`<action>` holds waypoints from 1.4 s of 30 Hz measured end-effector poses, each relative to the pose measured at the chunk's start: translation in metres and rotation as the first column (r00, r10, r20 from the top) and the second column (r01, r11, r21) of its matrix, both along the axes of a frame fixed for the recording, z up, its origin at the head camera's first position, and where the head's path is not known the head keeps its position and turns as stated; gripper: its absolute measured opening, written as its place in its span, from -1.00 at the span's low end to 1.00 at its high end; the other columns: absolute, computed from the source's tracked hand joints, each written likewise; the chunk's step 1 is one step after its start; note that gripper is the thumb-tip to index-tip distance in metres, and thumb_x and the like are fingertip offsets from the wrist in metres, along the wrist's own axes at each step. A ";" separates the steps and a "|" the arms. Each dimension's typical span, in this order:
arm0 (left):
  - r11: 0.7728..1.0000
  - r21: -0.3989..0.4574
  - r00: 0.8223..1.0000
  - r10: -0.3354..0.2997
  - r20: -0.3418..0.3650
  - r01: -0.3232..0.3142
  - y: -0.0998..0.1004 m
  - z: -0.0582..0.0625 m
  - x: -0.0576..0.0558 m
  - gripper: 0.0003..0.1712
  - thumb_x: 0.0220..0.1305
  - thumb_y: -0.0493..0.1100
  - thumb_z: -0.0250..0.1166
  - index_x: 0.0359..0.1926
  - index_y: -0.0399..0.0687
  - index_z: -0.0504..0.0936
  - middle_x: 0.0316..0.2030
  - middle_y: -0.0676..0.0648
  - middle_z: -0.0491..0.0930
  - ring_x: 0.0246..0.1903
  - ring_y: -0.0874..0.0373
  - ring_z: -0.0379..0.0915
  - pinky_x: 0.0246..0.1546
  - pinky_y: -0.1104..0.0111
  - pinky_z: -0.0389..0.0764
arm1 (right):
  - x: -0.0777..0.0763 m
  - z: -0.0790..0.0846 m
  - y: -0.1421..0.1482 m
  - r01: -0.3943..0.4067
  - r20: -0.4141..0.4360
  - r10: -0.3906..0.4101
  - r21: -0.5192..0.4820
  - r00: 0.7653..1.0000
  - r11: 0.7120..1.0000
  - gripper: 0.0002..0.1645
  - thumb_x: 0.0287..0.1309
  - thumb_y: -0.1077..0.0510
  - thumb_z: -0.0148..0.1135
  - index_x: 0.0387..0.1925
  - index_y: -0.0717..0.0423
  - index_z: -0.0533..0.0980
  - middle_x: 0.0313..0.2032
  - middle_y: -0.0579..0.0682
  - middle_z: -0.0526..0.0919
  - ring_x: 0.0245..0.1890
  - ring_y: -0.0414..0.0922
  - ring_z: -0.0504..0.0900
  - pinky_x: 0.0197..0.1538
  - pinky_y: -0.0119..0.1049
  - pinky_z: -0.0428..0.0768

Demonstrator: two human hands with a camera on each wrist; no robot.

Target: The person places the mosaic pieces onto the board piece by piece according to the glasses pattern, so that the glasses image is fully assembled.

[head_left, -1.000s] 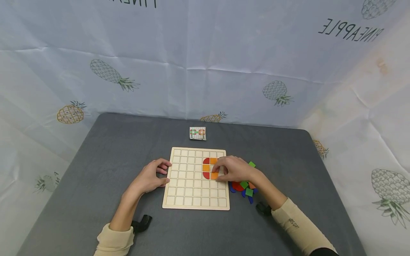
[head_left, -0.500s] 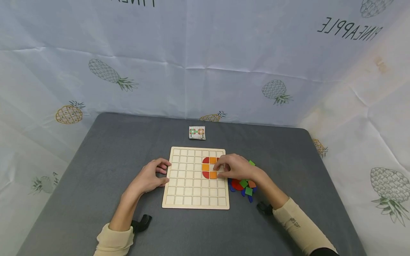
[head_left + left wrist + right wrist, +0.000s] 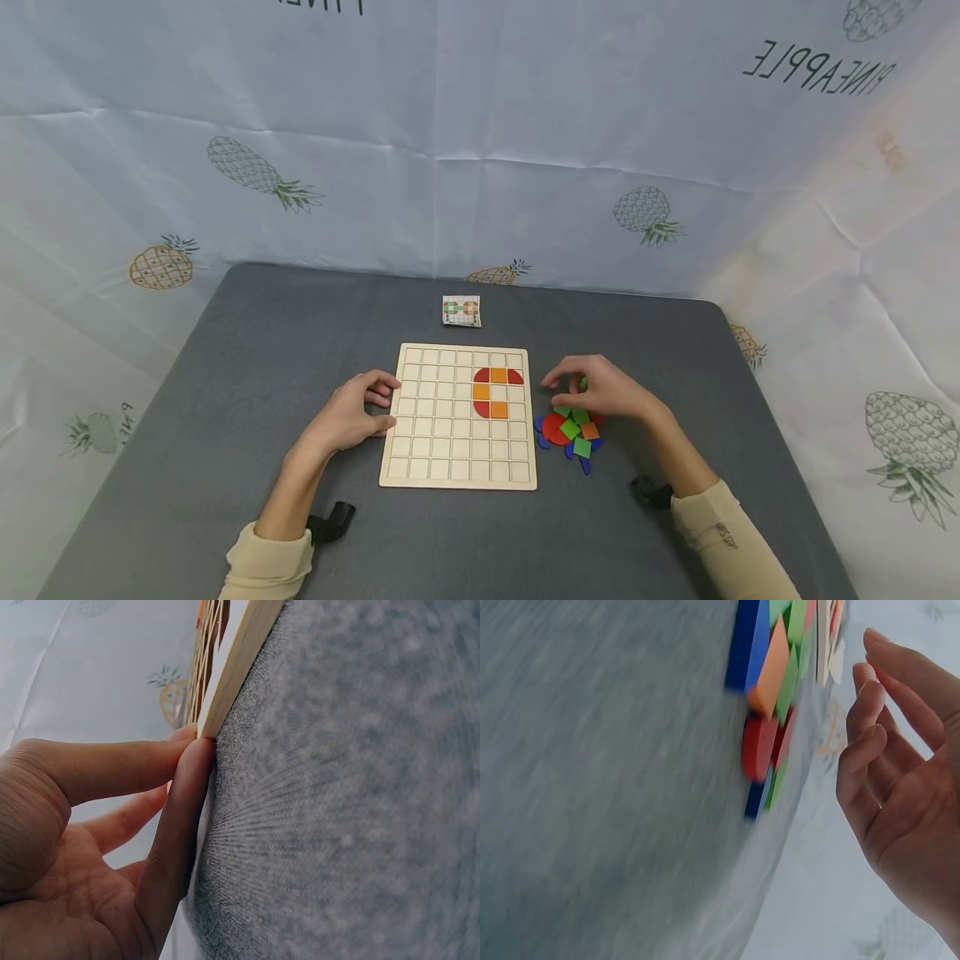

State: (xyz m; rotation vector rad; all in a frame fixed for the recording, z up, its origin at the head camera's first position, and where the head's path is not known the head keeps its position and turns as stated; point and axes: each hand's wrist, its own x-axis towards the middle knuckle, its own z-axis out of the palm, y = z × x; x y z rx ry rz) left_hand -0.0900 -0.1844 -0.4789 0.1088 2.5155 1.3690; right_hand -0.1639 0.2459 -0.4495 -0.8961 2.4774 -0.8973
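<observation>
A wooden grid board (image 3: 442, 473) lies on the table, with three orange squares (image 3: 498, 410) and three red round-cornered pieces (image 3: 482, 409) set in its right part. At the board's left edge, my left hand (image 3: 348, 415) touches the side with thumb and fingertips. The left wrist view shows those fingertips right at the board's edge (image 3: 238, 671). Off the board's right side, my right hand (image 3: 603, 387) hovers over the far part of a pile of pieces, its fingers loosely bent and nothing between them. That pile has green squares (image 3: 582, 447), red round pieces (image 3: 553, 429) and blue pieces (image 3: 586, 467).
Beyond the board lies a small card (image 3: 461, 311) printed with a coloured grid pattern. The grey table (image 3: 337, 308) ends at a hanging pineapple-print cloth (image 3: 525, 108). An orange piece (image 3: 769, 679) shows among the pile in the right wrist view.
My right hand has drawn back from the board to the right, over the pile, uncovering a red piece at the upper right of the pattern. The left hand stays at the board's edge.
</observation>
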 end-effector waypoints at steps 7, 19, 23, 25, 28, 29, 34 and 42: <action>1.000 0.019 1.000 0.003 0.006 -0.003 -0.001 -0.001 0.000 -0.43 0.20 -0.45 0.48 0.24 -0.26 0.60 0.07 -0.28 0.57 0.05 -0.11 0.59 -0.30 0.33 0.76 | 0.006 -0.003 0.033 0.064 -0.032 -0.065 -0.025 0.997 0.998 -0.68 0.27 0.14 0.58 0.04 0.06 0.78 -0.07 0.06 0.81 -0.40 -0.30 0.54 -0.34 -0.38 0.57; 1.000 0.007 1.000 0.000 0.003 0.000 0.000 0.000 -0.001 -0.44 0.19 -0.45 0.48 0.23 -0.25 0.61 0.06 -0.27 0.57 0.04 -0.10 0.59 -0.30 0.35 0.75 | 0.017 -0.005 0.070 0.050 0.040 -0.051 0.022 0.998 0.999 -0.68 0.25 0.13 0.60 0.02 0.08 0.78 -0.15 0.03 0.75 -0.41 -0.33 0.52 -0.31 -0.39 0.57; 1.000 0.011 1.000 0.001 0.008 -0.001 0.000 0.001 -0.001 -0.44 0.19 -0.45 0.48 0.23 -0.25 0.61 0.06 -0.27 0.56 0.05 -0.10 0.58 -0.30 0.34 0.75 | 0.018 -0.008 0.075 0.045 0.081 -0.047 0.035 0.996 0.998 -0.69 0.23 0.14 0.60 0.01 0.04 0.78 -0.20 -0.01 0.71 -0.43 -0.35 0.48 -0.35 -0.41 0.53; 1.000 0.012 1.000 0.003 0.012 -0.003 0.000 0.001 -0.001 -0.44 0.19 -0.45 0.48 0.23 -0.25 0.61 0.07 -0.27 0.56 0.05 -0.11 0.58 -0.30 0.33 0.76 | 0.018 -0.010 0.076 0.034 0.088 -0.037 0.036 0.995 0.999 -0.69 0.23 0.14 0.60 0.01 0.02 0.78 -0.22 -0.03 0.68 -0.44 -0.36 0.46 -0.36 -0.42 0.51; 1.000 0.010 1.000 0.007 0.017 -0.007 -0.001 0.001 0.000 -0.43 0.20 -0.45 0.48 0.24 -0.25 0.61 0.07 -0.27 0.56 0.05 -0.10 0.58 -0.30 0.32 0.76 | 0.018 -0.013 0.076 0.016 0.085 -0.019 0.032 0.996 0.999 -0.69 0.24 0.12 0.60 0.01 0.01 0.78 -0.25 -0.04 0.66 -0.44 -0.36 0.43 -0.36 -0.43 0.48; 1.000 0.010 1.000 0.008 0.018 -0.008 -0.001 0.001 0.000 -0.43 0.20 -0.45 0.49 0.24 -0.24 0.61 0.07 -0.27 0.57 0.05 -0.10 0.58 -0.30 0.32 0.76 | 0.017 -0.014 0.076 0.013 0.079 -0.016 0.033 0.997 0.999 -0.69 0.24 0.11 0.61 0.01 0.01 0.78 -0.26 -0.04 0.65 -0.44 -0.36 0.42 -0.35 -0.44 0.47; 1.000 0.012 1.000 0.008 0.019 -0.008 -0.001 0.000 0.000 -0.43 0.20 -0.45 0.49 0.24 -0.25 0.61 0.07 -0.27 0.56 0.06 -0.10 0.58 -0.29 0.32 0.76 | 0.017 -0.017 0.077 0.015 0.071 -0.017 0.039 0.997 0.999 -0.72 0.22 0.09 0.62 -0.06 -0.02 0.76 -0.29 -0.04 0.60 -0.41 -0.34 0.40 -0.33 -0.42 0.44; 1.000 0.014 1.000 0.004 0.014 -0.004 -0.001 0.000 0.000 -0.43 0.20 -0.45 0.50 0.24 -0.25 0.60 0.08 -0.27 0.56 0.07 -0.12 0.59 -0.28 0.33 0.75 | 0.014 -0.022 0.080 0.010 0.086 -0.012 0.024 0.996 1.000 -0.71 0.21 0.11 0.63 -0.05 -0.06 0.76 -0.30 -0.07 0.58 -0.43 -0.36 0.40 -0.35 -0.41 0.48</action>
